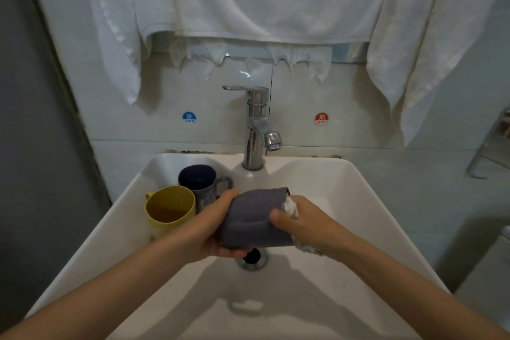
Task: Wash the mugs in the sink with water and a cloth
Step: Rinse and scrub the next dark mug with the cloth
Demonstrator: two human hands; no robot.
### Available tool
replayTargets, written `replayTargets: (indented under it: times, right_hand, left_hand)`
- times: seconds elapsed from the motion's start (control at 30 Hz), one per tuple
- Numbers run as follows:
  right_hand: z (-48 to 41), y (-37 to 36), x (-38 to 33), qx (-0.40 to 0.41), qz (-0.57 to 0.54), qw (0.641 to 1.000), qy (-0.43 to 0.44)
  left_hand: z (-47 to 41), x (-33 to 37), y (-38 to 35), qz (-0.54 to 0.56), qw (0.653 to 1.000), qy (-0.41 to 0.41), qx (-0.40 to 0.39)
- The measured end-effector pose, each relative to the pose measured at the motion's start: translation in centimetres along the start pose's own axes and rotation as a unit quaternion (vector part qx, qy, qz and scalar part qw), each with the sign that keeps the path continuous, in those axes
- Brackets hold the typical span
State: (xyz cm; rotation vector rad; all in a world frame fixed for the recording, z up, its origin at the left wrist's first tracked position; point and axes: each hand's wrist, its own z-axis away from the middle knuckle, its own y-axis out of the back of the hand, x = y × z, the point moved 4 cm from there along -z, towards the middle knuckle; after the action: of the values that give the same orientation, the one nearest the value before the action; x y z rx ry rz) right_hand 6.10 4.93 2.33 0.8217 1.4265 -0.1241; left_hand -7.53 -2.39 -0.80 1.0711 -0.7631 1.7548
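A grey mug (pixel 252 215) lies on its side above the drain of the white sink (pixel 358 201), its mouth turned right. My left hand (pixel 212 225) grips it round its base end. My right hand (pixel 300 222) holds a white cloth (pixel 291 208) bunched at the mug's mouth, with a loose end hanging below the wrist. Two more mugs stand upright at the sink's back left: a yellow mug (pixel 171 208) in front and a dark blue mug (pixel 201 181) behind it.
A chrome tap (pixel 258 127) stands at the back middle of the sink; no water runs from it. The drain (pixel 252 258) sits under the held mug. White towels (pixel 248 0) hang on the wall above. A metal rack (pixel 494 146) juts out at the right.
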Motion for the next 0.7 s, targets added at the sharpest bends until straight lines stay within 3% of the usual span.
replayTargets:
  times: [0.1,0.23,0.3,0.4,0.53,0.6,0.7]
  right_hand:
    - [0.2,-0.4,-0.6,-0.087,0.018,0.995,0.048]
    - [-0.4,-0.3,-0.1,-0.045,0.023,0.998,0.040]
    - [-0.8,-0.1,0.8,-0.019,-0.108,0.993,-0.033]
    - [-1.0,-0.5,1.6,-0.043,-0.335,0.931,-0.135]
    - [-0.7,-0.7,1.4,-0.035,-0.444,0.878,-0.176]
    - [-0.9,-0.7,1.6,-0.016,-0.409,0.897,-0.168]
    - [-0.8,-0.3,1.3,0.009,-0.176,0.978,-0.108]
  left_hand:
    - [0.1,-0.4,0.2,0.004,0.999,0.040,-0.025]
    - [-0.1,-0.3,0.3,0.034,0.999,0.024,-0.021]
    - [-0.5,-0.1,0.4,0.034,0.999,-0.027,-0.002]
    - [-0.4,0.8,0.4,-0.051,0.986,-0.154,0.041]
    - [-0.3,1.4,-0.1,-0.156,0.953,-0.257,0.040]
    - [-0.6,1.4,0.0,-0.135,0.961,-0.234,0.062]
    - [-0.6,0.9,-0.2,-0.031,0.994,-0.095,0.054]
